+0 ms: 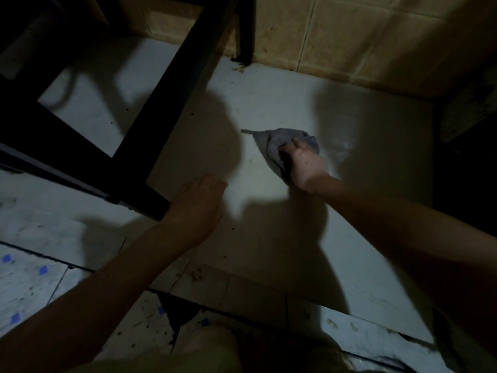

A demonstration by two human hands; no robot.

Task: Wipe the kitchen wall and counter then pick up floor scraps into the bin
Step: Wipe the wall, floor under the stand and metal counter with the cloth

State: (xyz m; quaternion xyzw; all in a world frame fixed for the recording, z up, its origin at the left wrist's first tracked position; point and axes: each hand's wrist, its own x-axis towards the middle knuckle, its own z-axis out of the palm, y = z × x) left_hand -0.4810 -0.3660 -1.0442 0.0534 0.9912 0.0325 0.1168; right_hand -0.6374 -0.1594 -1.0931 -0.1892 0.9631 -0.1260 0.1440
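Right hand [305, 164] has fingers & thumb curled tight into a crumpled grey fabric cloth [279, 142], bunching it and pressing it onto the pale grey smooth slab [363, 157], approx mid-slab, w/ one thin corner of the cloth trailing left, well apart from the tan tiled wall [349, 36] at the back. Left hand [197, 203] is seen from the back, fingers close together & loosely bent w/ nothing in them, just beside the near leg of the black square-tube frame [172, 84]; can't tell if it touches the slab. Dark crumbs [239, 66] lie at the far leg's foot by the wall, & speckled white floor tiles w/ small blue squares [32, 278] run in front of the slab.
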